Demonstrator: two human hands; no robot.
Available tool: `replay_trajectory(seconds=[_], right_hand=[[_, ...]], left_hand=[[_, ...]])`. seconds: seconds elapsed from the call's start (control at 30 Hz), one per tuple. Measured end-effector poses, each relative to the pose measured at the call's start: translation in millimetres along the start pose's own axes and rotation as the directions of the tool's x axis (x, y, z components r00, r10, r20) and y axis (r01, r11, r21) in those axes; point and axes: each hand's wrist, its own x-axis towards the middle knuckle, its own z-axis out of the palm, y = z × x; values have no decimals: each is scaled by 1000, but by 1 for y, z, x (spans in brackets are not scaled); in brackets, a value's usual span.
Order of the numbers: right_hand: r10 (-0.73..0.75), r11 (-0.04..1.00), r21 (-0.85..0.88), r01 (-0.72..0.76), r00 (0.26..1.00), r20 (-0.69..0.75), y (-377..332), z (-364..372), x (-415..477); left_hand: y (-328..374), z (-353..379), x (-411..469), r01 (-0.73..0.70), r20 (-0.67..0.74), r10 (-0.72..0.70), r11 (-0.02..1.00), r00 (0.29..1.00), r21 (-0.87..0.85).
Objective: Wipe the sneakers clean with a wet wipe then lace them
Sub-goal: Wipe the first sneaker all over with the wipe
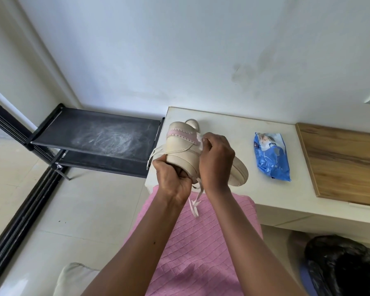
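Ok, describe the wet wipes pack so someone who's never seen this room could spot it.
Find the white counter against the wall, beside the black shelf rack. The blue crinkled plastic wipes packet lies on it between the held beige sneaker and the wooden board, the only blue thing there.

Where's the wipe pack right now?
In the head view, the wipe pack lies flat on the counter, right of the held sneaker and just left of the wooden board.

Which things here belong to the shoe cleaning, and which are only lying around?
For the job: sneaker in left hand; wet wipe in right hand; second sneaker; wipe pack; laces.
Lying about: black rack; wooden board; dark bundle.
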Motion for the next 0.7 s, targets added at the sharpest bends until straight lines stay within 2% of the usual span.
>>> replay_trajectory(seconds=[0.13, 0.2, 0.27, 0.37, 0.43, 0.5, 0.6, 0.7], right_hand=[[-208, 977, 49, 208, 978, -9, -19, 4, -4], [-258, 966, 33, 257, 966, 33, -10, 2, -5], [-208, 977, -38, 211, 976, 70, 13, -3, -5], [-11, 987, -159, 32, 991, 130, 45, -8, -3], [67, 981, -192, -36, 985, 157, 50, -3, -1], [41, 993, -118, -19, 981, 190, 45, 4, 0], [-90, 995, -2, 95, 949, 302, 46, 10, -2], [-116, 987, -61, 148, 923, 366, 71, 6, -2]], left_hand=[[3, 4, -1, 48, 44, -46, 997, 998, -52], [6, 4, 1, 52, 23, -51, 997, 998, -55], [7, 3, 7, 40, -33, -42, 996, 999, -79], [0, -1, 18, 35, -102, -47, 992, 994, -121], [-13, -3, 27, 51, -124, -64, 993, 990, -110], [-27, -3, 37, 81, -145, -96, 991, 985, -111], [-35, -2, 48, 104, -168, -125, 986, 978, -133], [-33, -4, 57, 85, -249, -114, 989, 962, -123]])
